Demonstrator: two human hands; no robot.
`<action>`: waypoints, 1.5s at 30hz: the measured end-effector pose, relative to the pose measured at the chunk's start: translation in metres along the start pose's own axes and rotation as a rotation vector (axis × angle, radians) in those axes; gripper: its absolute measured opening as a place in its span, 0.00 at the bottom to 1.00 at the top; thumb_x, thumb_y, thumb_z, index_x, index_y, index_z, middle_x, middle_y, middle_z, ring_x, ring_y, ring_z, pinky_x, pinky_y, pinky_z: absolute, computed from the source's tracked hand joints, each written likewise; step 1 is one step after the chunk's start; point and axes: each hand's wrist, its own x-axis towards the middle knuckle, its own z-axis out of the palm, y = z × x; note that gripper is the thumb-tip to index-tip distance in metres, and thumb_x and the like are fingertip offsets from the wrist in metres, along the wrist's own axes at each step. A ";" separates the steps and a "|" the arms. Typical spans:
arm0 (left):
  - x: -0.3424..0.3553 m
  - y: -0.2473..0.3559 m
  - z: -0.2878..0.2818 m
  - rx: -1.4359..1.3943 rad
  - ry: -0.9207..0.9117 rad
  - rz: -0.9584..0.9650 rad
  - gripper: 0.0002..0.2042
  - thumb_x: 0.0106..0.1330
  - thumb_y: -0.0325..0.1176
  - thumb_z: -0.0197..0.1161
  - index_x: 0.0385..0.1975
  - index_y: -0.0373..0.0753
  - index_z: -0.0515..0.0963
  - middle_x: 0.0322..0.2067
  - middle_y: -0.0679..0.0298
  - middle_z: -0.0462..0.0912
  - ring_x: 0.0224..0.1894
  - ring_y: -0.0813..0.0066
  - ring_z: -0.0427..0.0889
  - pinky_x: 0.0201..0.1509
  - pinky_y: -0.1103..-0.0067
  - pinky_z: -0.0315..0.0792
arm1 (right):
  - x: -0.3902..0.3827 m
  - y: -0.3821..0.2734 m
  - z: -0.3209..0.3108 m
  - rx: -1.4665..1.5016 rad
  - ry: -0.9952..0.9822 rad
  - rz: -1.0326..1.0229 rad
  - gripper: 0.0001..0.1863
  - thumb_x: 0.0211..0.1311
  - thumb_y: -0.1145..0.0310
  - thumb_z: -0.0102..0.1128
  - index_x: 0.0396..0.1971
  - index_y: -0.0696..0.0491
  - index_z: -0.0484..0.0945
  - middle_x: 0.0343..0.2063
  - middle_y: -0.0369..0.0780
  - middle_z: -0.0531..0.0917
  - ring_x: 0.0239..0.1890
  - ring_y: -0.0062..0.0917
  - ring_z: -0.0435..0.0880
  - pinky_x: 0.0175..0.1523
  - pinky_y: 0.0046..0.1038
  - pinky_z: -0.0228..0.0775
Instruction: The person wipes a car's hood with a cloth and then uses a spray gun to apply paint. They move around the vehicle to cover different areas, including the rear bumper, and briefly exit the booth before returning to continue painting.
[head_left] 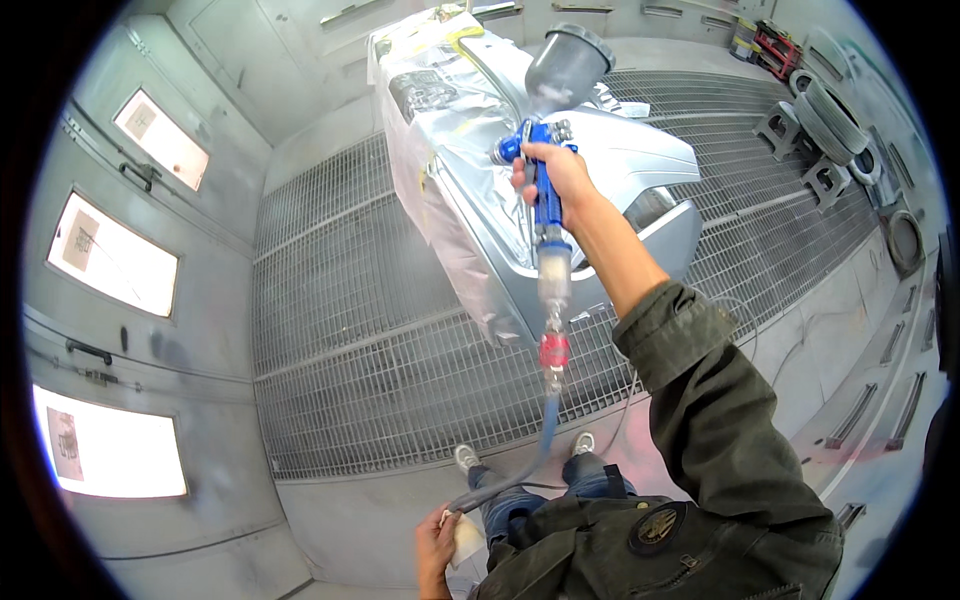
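Overhead, right hand (553,172) grip closed on blue spray gun (545,195); left hand (436,545) clutching a pale cloth (464,538).

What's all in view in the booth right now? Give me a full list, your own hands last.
Blue spray gun with grey cup: one, blue and grey, raised in front of the panel.
Grey air hose: one, hangs from the gun's base to the lower hand.
Silver car body panel, partly masked: one, on the grating, centre.
Metal floor grating: one, grey, booth floor.
Lit wall windows: three, white, left wall.
Tyres: several, dark, upper right wall.
Pale cloth: one, at the left hand.
Left hand: holds hose and cloth, bottom centre.
Right hand: grips the gun.
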 end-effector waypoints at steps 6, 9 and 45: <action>0.089 0.011 -0.072 0.076 -0.189 0.027 0.09 0.64 0.28 0.62 0.40 0.33 0.82 0.29 0.68 0.83 0.31 0.84 0.77 0.35 0.82 0.71 | 0.005 0.013 0.063 -0.054 0.098 -0.207 0.13 0.62 0.70 0.54 0.40 0.65 0.73 0.31 0.45 0.79 0.31 0.31 0.82 0.29 0.35 0.85; 0.143 -0.016 -0.133 0.104 -0.271 0.006 0.08 0.64 0.28 0.61 0.39 0.34 0.82 0.28 0.69 0.82 0.30 0.84 0.76 0.34 0.82 0.71 | -0.007 0.041 0.085 -0.160 0.227 -0.351 0.13 0.60 0.70 0.55 0.41 0.65 0.73 0.33 0.45 0.78 0.34 0.31 0.82 0.27 0.35 0.83; 0.271 0.018 -0.319 0.617 -0.551 0.062 0.08 0.64 0.31 0.60 0.36 0.34 0.81 0.24 0.69 0.81 0.28 0.85 0.75 0.33 0.83 0.69 | -0.147 0.369 -0.120 0.189 1.137 -0.300 0.05 0.55 0.71 0.56 0.26 0.58 0.76 0.21 0.40 0.78 0.23 0.22 0.77 0.18 0.25 0.71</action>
